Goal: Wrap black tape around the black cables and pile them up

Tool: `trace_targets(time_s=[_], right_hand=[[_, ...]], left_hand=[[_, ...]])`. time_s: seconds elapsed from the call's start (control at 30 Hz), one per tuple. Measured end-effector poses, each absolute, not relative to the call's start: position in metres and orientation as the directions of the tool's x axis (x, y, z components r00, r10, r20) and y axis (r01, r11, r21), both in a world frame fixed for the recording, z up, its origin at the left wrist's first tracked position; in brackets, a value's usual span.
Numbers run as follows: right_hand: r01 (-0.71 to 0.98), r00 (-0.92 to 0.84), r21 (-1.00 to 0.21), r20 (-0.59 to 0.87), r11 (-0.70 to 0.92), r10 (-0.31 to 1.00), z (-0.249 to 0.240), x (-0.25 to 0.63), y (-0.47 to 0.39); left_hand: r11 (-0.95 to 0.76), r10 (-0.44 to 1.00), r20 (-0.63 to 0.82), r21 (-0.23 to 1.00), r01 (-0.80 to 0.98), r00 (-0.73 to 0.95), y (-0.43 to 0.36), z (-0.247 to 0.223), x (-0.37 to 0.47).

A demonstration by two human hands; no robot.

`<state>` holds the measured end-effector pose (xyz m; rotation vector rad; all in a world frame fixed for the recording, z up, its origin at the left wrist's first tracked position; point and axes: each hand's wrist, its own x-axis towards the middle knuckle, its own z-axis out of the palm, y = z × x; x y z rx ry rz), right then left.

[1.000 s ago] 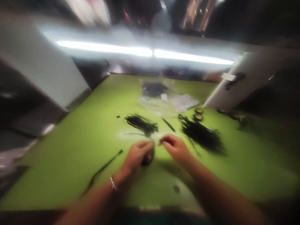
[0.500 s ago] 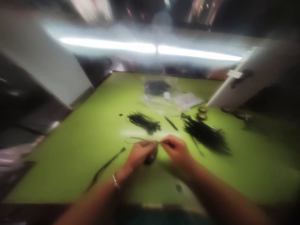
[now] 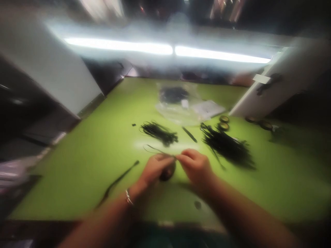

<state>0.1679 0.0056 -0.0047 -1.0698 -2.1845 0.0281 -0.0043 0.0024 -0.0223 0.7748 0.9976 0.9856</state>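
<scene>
My left hand [image 3: 155,168] is closed in a pinch on a thin black cord [image 3: 153,148], whose looped end sticks out to the upper left. A dark, round, roll-like thing [image 3: 169,172] hangs just under its fingers; blur hides its exact kind. Fingertips of my right hand [image 3: 195,165] are pinched together and meet those of the left at the cord's end. What lies between the right fingertips is too small to make out. Beyond the hands lies a bundle of black looped cords [image 3: 159,132]. A larger bundle of black cords [image 3: 227,144] rests to the right.
The green tabletop [image 3: 85,168] carries a dark pen-like tool [image 3: 189,134], two tape rolls [image 3: 223,123], a single black strap [image 3: 119,179] and a small dark bit [image 3: 198,205]. Farther back are a clear plastic bag [image 3: 176,103] and a pale packet [image 3: 209,108]. Panels flank both sides.
The cord's looped end has shifted slightly up and right. My right fingers have turned a little, still pinched against the left hand. The view has tilted slightly.
</scene>
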Motion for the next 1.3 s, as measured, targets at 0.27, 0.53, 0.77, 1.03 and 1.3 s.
trace_targets(time_s=[0.27,0.53,0.77,1.03,1.3], right_hand=[[0.731,-0.488,-0.019,0.685,0.682,0.541,-0.014,0.166,0.005],[0.418,-0.088,-0.771,0.492,0.481,0.866,0.006,0.174,0.014],[0.419,-0.158,-0.787,0.428,0.453,0.89,0.004,0.17,0.016],[0.492,-0.208,-0.587,0.638,0.643,0.741,-0.012,0.153,0.007],[0.636,-0.401,-0.131,0.786,0.761,0.47,-0.011,0.155,0.01]], left_hand=[[0.348,0.93,-0.28,0.877,-0.332,0.237,0.002,-0.022,-0.004],[0.26,0.965,-0.233,0.91,-0.322,0.122,0.001,-0.014,-0.002],[0.198,0.979,-0.189,0.971,-0.136,0.077,0.001,-0.018,-0.005],[0.14,0.985,-0.126,0.983,-0.122,0.117,-0.003,-0.019,-0.004],[0.299,0.944,-0.241,0.914,-0.273,0.228,-0.003,-0.018,0.0]])
